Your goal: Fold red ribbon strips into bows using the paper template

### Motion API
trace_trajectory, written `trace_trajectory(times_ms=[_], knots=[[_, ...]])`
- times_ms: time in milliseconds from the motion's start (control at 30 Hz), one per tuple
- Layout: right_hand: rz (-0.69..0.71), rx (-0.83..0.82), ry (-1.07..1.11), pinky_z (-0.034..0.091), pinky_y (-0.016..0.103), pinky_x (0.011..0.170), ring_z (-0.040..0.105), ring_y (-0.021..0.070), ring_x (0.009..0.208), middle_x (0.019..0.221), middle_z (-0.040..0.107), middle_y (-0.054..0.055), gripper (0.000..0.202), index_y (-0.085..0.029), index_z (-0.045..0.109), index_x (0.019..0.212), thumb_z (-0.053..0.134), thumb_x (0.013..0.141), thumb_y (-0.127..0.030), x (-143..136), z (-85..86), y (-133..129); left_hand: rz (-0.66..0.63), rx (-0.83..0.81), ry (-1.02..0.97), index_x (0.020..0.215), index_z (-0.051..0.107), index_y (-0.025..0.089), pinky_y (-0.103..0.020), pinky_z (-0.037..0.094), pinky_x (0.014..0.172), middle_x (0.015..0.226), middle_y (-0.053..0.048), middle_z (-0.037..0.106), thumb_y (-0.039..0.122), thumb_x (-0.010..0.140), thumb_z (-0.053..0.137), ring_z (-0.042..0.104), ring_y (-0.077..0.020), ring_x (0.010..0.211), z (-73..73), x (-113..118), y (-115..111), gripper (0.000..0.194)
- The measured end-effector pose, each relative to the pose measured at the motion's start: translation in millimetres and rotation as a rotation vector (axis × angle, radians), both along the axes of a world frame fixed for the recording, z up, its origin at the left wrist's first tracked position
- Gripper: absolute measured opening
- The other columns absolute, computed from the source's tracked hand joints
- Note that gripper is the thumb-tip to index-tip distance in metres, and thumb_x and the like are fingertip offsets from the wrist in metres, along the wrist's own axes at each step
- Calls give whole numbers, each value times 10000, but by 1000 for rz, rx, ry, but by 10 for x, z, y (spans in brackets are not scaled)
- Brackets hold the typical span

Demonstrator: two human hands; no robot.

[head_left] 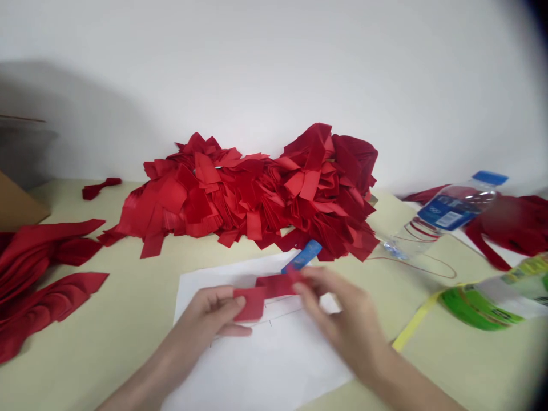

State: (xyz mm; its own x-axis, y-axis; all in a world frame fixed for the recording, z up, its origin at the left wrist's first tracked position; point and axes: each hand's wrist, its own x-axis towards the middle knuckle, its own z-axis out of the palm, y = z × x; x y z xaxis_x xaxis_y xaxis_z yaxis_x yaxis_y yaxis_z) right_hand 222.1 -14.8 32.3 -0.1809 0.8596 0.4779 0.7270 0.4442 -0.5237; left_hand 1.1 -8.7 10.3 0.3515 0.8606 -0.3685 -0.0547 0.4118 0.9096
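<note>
Between my two hands is a red ribbon strip (277,286), held above a white sheet of paper (274,371) with drawn lines on it. My left hand (214,314) pinches the strip's folded left end between thumb and fingers. At the other end, my right hand (338,308) grips the ribbon with thumb and forefinger; its fingertips are somewhat blurred. Just beyond the strip, a blue flat object (302,257) lies at the paper's top edge, its kind unclear.
A large heap of red ribbon pieces (252,194) lies against the wall. More red strips (47,291) are at the left, near a cardboard box (19,202). To the right are a plastic bottle (449,208), a green-and-white roll (492,302) and a yellow tape (415,322).
</note>
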Motion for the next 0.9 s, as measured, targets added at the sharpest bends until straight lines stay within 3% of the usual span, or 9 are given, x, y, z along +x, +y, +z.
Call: trace_trajectory(times_ms=[67,133,300,433,567,700,800,833,900], knots=[[220,101,-145,519,299,632,604,175,728,840,634,64,158,-162,568,989,449,894,-204,-245,-126,-59,-51,1,-51,901,691,183,-350,524,860,895,-29,683,368,815,568,625,-212,935,8,97,-71,238],[323,145,-237,515,307,651,593,182,762,867,625,77,187,-141,574,1015,429,909,-194,-352,-229,-96,-75,-6,-86,946,680,190,-373,510,881,912,-31,676,370,824,557,625,-212,937,-22,95,-102,250],[371,320,-309,488,285,560,567,165,673,771,606,81,243,-88,594,1016,390,886,-72,-299,-293,-125,22,-78,-80,886,667,199,-375,482,916,868,-1,636,371,809,582,625,-203,934,-143,-25,-115,206],[439,388,-396,508,331,627,575,204,740,774,617,110,315,-50,581,1055,331,865,-26,-289,-291,-146,54,-95,-116,720,633,188,-359,501,878,661,51,572,416,793,588,632,-144,724,-112,-13,-137,243],[473,375,-423,494,320,597,556,197,690,753,607,108,311,-37,580,1062,329,879,-40,-334,-308,-165,-45,-42,-121,718,646,179,-336,498,864,658,35,602,391,799,583,619,-154,754,-37,35,-130,236],[474,150,-266,499,315,690,568,192,777,841,626,89,208,-112,595,1034,466,897,-200,-323,-170,-132,-191,38,-132,867,691,179,-342,498,853,793,-11,675,324,827,554,627,-177,815,1,16,-116,203],[433,-165,-148,421,380,935,520,231,1063,1105,598,92,447,-179,517,1177,610,800,-399,-223,28,-43,-342,70,-124,955,704,190,-351,522,805,879,-46,695,301,835,545,639,-204,850,88,-57,-132,228],[473,-268,-124,369,399,994,550,209,1025,1050,627,60,459,-203,515,1177,624,784,-414,-173,86,-6,-396,63,-126,993,699,197,-350,533,778,900,-56,700,294,833,548,649,-210,839,132,-91,-136,240],[610,-473,-89,273,404,1063,612,141,834,838,658,-19,277,-230,592,1038,602,809,-385,-57,161,67,-452,45,-127,1046,684,209,-344,544,741,914,-67,711,284,834,548,666,-211,796,222,-172,-125,263]])
